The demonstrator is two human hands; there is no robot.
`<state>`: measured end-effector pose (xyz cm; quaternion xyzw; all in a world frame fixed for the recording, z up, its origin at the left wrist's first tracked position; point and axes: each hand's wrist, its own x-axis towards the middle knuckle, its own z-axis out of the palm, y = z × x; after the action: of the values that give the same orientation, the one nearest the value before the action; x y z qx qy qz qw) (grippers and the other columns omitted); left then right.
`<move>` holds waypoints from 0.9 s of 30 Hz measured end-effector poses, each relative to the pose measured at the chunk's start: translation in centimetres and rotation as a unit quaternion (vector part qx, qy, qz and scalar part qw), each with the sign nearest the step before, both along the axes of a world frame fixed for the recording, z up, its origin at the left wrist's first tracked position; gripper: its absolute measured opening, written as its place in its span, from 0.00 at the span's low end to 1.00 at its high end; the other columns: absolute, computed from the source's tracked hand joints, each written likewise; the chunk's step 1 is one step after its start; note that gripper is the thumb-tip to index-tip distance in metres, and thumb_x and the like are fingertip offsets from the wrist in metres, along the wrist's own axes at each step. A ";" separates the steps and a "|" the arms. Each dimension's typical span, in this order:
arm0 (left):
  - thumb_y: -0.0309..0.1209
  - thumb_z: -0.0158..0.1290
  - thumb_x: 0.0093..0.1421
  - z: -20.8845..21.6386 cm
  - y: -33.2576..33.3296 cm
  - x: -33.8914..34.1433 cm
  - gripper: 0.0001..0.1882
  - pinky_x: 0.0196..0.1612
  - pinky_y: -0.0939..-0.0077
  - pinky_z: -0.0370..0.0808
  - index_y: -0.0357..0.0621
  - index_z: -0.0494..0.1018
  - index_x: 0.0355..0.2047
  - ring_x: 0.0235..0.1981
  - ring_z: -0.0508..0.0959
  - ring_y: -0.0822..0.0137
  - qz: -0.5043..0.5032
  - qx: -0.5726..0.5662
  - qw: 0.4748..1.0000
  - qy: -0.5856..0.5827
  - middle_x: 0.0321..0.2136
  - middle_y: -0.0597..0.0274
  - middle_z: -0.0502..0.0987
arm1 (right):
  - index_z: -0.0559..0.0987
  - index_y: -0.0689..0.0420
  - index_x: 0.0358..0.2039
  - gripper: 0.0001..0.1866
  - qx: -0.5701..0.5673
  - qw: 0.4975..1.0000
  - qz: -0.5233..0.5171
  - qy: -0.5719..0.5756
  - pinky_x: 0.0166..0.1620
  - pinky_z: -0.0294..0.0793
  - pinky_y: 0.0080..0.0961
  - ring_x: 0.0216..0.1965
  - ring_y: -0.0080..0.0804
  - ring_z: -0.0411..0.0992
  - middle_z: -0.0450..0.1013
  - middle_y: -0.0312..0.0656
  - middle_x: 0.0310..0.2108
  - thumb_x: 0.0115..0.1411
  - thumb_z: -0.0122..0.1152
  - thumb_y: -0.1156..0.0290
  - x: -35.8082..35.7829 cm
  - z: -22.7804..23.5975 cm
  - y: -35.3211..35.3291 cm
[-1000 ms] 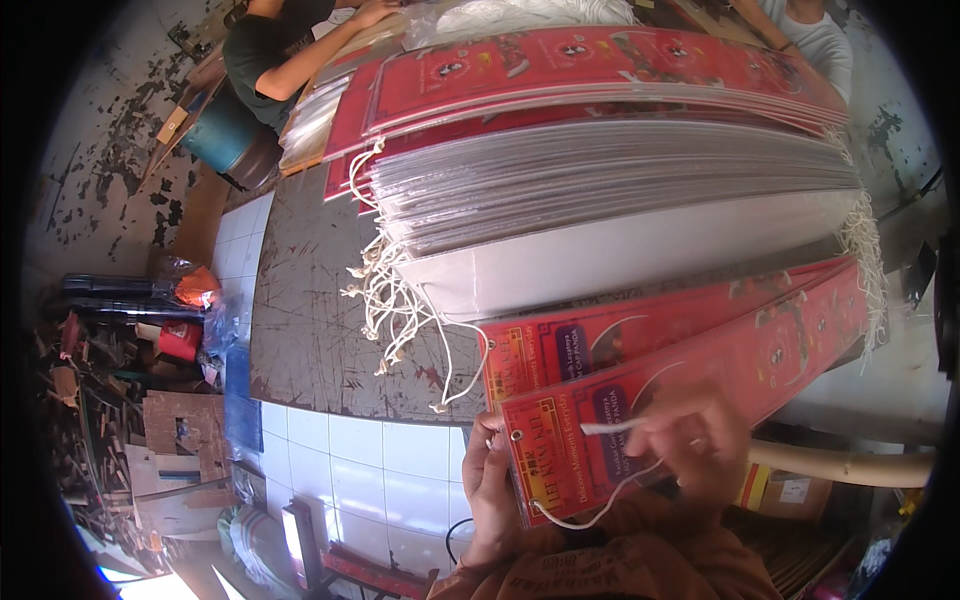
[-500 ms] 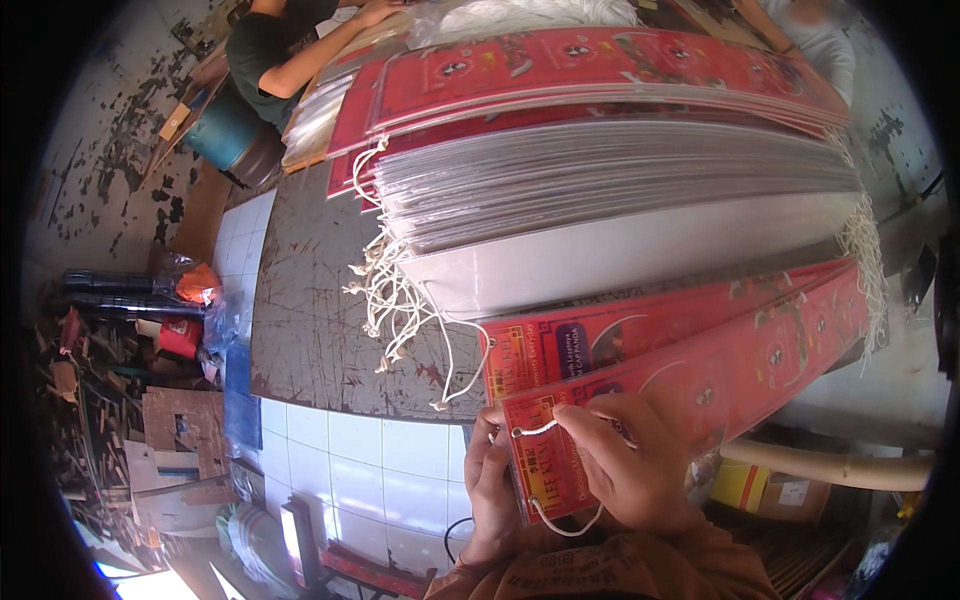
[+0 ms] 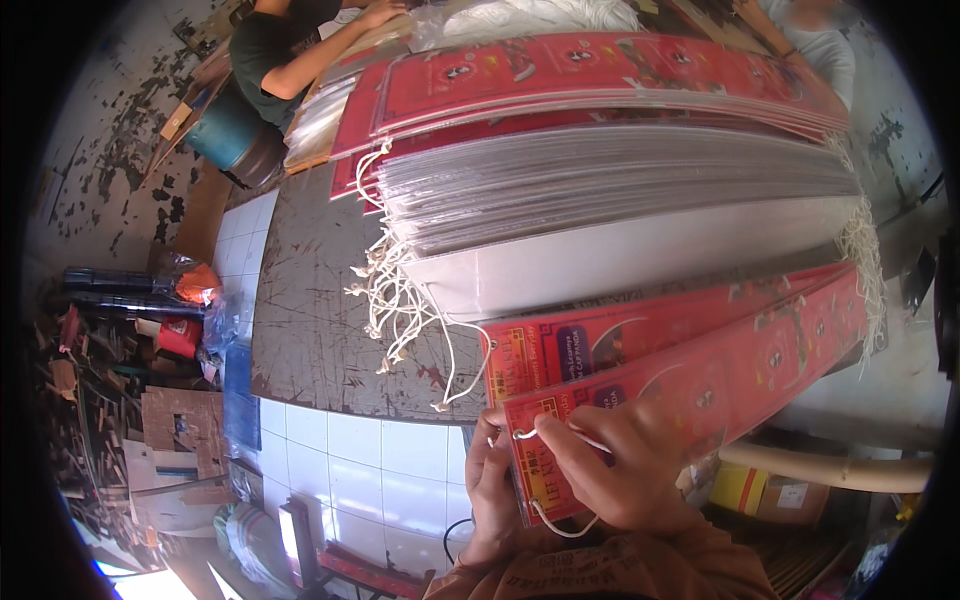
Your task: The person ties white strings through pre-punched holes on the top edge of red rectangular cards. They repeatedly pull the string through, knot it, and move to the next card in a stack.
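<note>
Close to my body, a long red printed panel point(image 3: 745, 385) in a glossy cover slants up to the right. My left hand point(image 3: 488, 490) grips its left end from the edge, fingers partly hidden behind it. Above the panel's face my right hand point(image 3: 625, 470) is closed on a white cord point(image 3: 535, 511) threaded through holes at that end; its index fingertip presses by the upper hole. A second red panel point(image 3: 630, 335) lies just beyond, partly covered. Behind that stands a thick stack of panels point(image 3: 620, 240), pale backs showing, with knotted cords point(image 3: 385, 300) hanging from its left end.
All this rests on a scratched dark table point(image 3: 310, 300). More red panels point(image 3: 600, 75) lie on the stack's far side. Two people work across the table, one arm point(image 3: 315, 65) at far left. A bamboo pole point(image 3: 840, 467) and boxes point(image 3: 765, 490) are at lower right; scrap point(image 3: 110, 420) lies left.
My right hand's index finger has moved left toward the upper hole, and the cord now runs back under the fingers. The left hand and panel have barely moved.
</note>
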<state>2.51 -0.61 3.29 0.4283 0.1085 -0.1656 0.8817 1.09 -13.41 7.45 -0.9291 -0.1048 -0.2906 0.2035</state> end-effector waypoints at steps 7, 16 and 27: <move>0.30 0.41 0.61 -0.4 0.1 -0.1 0.08 0.36 0.83 0.68 0.39 0.62 0.38 0.32 0.70 0.77 -0.005 -0.026 1.000 -0.002 0.33 0.61 0.71 | 0.76 0.56 0.34 0.16 0.022 0.998 0.040 0.031 0.25 0.65 0.16 0.25 0.26 0.63 0.69 0.35 0.30 0.40 0.58 0.71 0.1 -0.2 0.2; 0.31 0.34 0.64 0.1 -0.2 0.5 0.07 0.31 0.87 0.66 0.43 0.60 0.37 0.29 0.68 0.80 0.025 0.043 0.999 0.008 0.31 0.64 0.69 | 0.71 0.52 0.47 0.28 0.032 0.991 0.062 0.113 0.46 0.60 0.39 0.44 0.36 0.65 0.63 0.47 0.47 0.49 0.56 0.49 -1.6 1.2 -0.1; 0.33 0.32 0.65 0.4 -0.4 0.8 0.06 0.12 0.89 0.51 0.46 0.57 0.36 0.08 0.57 0.82 0.126 0.097 0.987 -0.029 0.09 0.70 0.62 | 0.66 0.47 0.52 0.31 0.026 0.980 0.099 0.171 0.53 0.53 0.52 0.49 0.38 0.65 0.58 0.50 0.52 0.49 0.54 0.46 -3.4 -0.7 -2.5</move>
<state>3.30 -0.99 3.64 0.4988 0.1518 -0.0292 0.8528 -2.29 -15.91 6.77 -0.9444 -0.1521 -0.1087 0.2703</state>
